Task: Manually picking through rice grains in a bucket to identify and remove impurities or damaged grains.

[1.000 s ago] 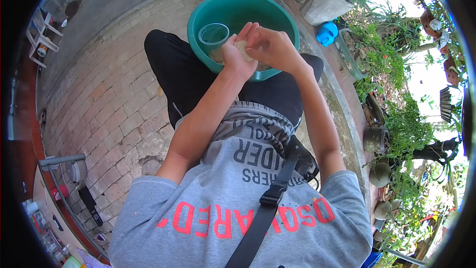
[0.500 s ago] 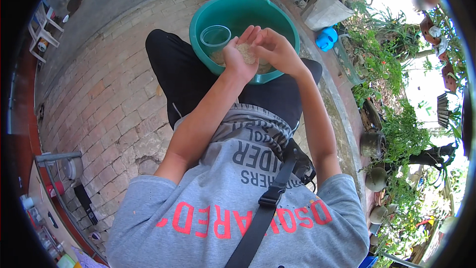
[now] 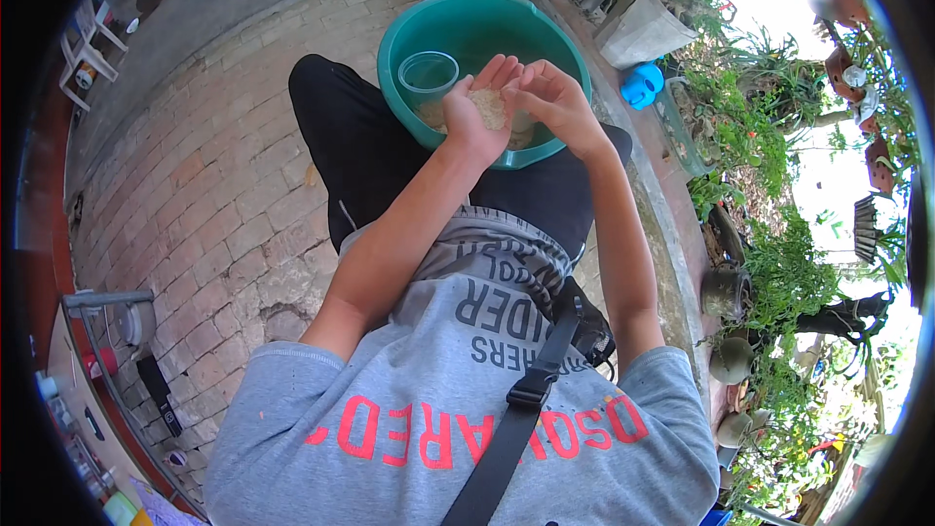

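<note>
My left hand (image 3: 469,129) is cupped palm up and holds a small heap of pale rice grains (image 3: 490,109). Beside its fingers, my right hand (image 3: 560,109) has thumb and fingertips drawn into a pinch at the edge of the heap. Whatever lies between those fingertips is too small to make out. Both hands are over a green plastic basin (image 3: 526,18) between my legs. Inside the basin, to the left of my hands, stands a clear plastic cup (image 3: 429,90). More pale grains (image 3: 430,115) lie in the basin, partly hidden by my left hand.
Around me is a brick floor (image 3: 214,185). A blue watering can (image 3: 642,85) and a whitish container (image 3: 645,27) stand right of the basin, by plants and pots (image 3: 730,358). Far left is a white plastic chair (image 3: 90,54); a table (image 3: 83,390) is at lower left.
My right fingertips have shifted slightly to the right, still pinched beside the heap. My left hand keeps its cupped shape with the rice in it. The whole view has moved slightly.
</note>
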Action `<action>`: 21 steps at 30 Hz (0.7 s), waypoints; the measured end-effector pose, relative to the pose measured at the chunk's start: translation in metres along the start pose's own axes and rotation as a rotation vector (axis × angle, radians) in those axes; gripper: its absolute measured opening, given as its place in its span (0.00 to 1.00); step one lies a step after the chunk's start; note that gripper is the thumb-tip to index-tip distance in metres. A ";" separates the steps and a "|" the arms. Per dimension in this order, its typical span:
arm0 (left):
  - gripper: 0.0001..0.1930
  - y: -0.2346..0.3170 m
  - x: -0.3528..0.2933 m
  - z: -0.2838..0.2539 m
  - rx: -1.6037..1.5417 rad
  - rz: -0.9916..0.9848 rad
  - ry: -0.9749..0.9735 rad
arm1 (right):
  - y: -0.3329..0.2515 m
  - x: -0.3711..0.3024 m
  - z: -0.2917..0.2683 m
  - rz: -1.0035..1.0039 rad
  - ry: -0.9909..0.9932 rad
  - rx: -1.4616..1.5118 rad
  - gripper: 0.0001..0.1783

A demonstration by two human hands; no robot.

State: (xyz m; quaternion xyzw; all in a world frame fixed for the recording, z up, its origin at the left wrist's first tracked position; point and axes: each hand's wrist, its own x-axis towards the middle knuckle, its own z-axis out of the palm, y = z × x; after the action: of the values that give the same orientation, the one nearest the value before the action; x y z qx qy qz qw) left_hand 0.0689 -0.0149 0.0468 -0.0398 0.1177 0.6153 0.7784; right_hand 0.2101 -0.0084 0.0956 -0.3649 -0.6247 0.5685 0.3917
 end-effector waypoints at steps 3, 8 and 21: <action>0.29 -0.001 0.000 0.002 0.016 -0.008 -0.007 | 0.010 0.001 -0.009 -0.107 0.001 -0.238 0.10; 0.28 0.001 -0.001 0.000 -0.015 0.020 -0.015 | -0.003 -0.007 0.000 -0.100 0.054 -0.531 0.09; 0.29 0.001 -0.002 0.002 0.036 0.010 0.018 | -0.021 0.000 0.012 -0.129 0.013 -0.823 0.08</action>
State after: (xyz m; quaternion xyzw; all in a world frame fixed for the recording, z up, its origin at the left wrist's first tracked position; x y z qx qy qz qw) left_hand 0.0684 -0.0158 0.0494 -0.0307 0.1357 0.6167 0.7748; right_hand 0.1995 -0.0157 0.1163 -0.4550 -0.8188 0.2432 0.2517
